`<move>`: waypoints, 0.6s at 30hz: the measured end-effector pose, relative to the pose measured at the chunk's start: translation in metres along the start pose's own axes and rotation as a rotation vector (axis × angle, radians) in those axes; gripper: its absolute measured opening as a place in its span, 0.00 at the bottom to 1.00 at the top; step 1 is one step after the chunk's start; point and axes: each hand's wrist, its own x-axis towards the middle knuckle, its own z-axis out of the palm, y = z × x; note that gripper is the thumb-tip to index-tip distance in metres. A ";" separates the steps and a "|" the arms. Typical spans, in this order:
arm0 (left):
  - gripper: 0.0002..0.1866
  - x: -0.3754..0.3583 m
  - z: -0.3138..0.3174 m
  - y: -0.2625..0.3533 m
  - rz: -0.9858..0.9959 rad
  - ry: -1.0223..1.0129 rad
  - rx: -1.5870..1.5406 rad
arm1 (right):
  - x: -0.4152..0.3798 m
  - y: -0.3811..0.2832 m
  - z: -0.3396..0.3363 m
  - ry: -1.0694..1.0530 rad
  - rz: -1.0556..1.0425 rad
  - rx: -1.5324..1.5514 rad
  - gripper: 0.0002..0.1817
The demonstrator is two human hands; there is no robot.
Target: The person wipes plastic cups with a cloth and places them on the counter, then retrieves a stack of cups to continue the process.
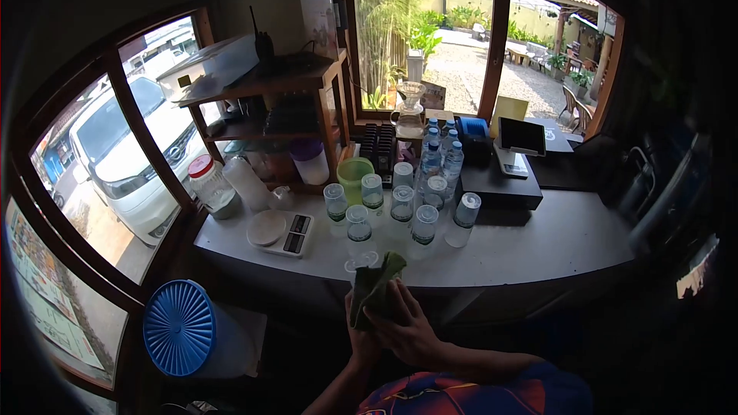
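In front of my body, a dark green cloth is bunched up between my two hands. My right hand is closed over its right side, fingers pointing up. Partly hidden behind the cloth, my left hand grips it from the left. Just beyond the cloth, clear rounded rims show near the counter's front edge; I cannot tell whether they belong to something in my left hand. Several clear glasses with green bands stand upside down on the counter, the nearest being a glass and another glass.
On the pale counter stand a kitchen scale, a red-lidded jar, a light green container, water bottles and a tablet on a stand. A blue-lidded tub sits low at left.
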 end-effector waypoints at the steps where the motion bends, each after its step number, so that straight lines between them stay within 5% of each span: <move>1: 0.32 0.007 0.002 0.001 -0.057 0.028 -0.033 | -0.016 0.007 0.007 -0.099 0.003 -0.028 0.31; 4: 0.32 0.006 0.033 -0.017 -0.099 -0.025 0.096 | -0.028 0.043 -0.016 -0.092 0.044 0.113 0.31; 7: 0.33 -0.014 0.076 -0.051 -0.079 -0.185 0.239 | -0.027 0.075 -0.057 0.171 0.308 0.498 0.30; 11: 0.32 0.003 0.132 -0.096 -0.082 -0.183 0.126 | -0.074 0.115 -0.092 0.020 0.107 0.018 0.32; 14: 0.32 0.017 0.184 -0.119 -0.081 -0.275 0.335 | -0.116 0.157 -0.117 0.034 0.249 0.070 0.32; 15: 0.36 0.010 0.207 -0.117 -0.250 -0.339 0.083 | -0.115 0.168 -0.133 0.181 0.337 0.241 0.32; 18: 0.45 0.000 0.247 -0.162 -0.019 -0.557 0.343 | -0.128 0.206 -0.162 0.497 0.547 0.432 0.31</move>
